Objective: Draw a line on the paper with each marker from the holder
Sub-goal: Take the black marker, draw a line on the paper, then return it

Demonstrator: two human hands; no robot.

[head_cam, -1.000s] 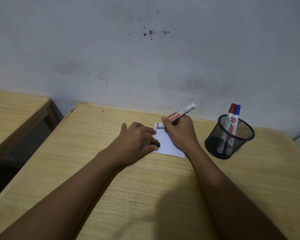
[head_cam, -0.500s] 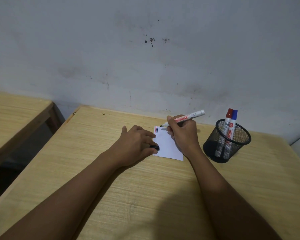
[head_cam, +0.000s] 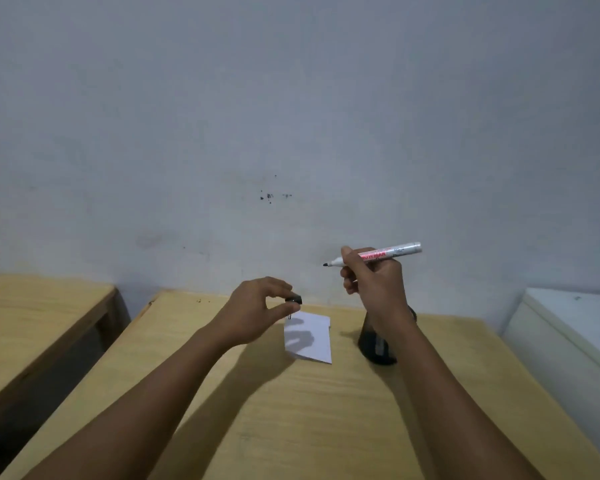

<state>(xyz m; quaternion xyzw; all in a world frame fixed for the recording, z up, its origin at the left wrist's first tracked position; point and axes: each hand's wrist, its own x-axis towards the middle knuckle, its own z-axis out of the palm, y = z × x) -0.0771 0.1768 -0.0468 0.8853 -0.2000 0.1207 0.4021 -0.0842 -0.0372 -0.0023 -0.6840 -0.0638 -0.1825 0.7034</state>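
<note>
While both hands raised off bench (head_cam: 326,427): right hand (head_cam: 378,285) right of frame centre, in front of wall (head_cam: 291,98), fingers (head_cam: 347,258) closed round uncapped marker (head_cam: 378,254). Marker near level, white barrel with red lettering, dark tip pointing toward frame left, rear end toward frame right. Tip clear of everything, well above paper (head_cam: 310,337).

Left hand (head_cam: 253,313) just left of centre, lower than right, thumb and fingertips pinching small black cap (head_cam: 294,300). Cap open end cannot be made out. Cap and marker tip apart, tip up and to the right of cap.

Paper white, flat on bench at centre, below and between the hands; hand shadow across its left half. Short dark marks at its upper left corner, partly hidden under left hand; colours not readable.

Black mesh holder (head_cam: 374,344) on bench just right of paper, mostly hidden behind right wrist and forearm; contents not clear.

Second wooden bench (head_cam: 32,323) at frame left, separate, gap between. White surface (head_cam: 575,327) at frame right edge. Small dark specks on wall above centre.
</note>
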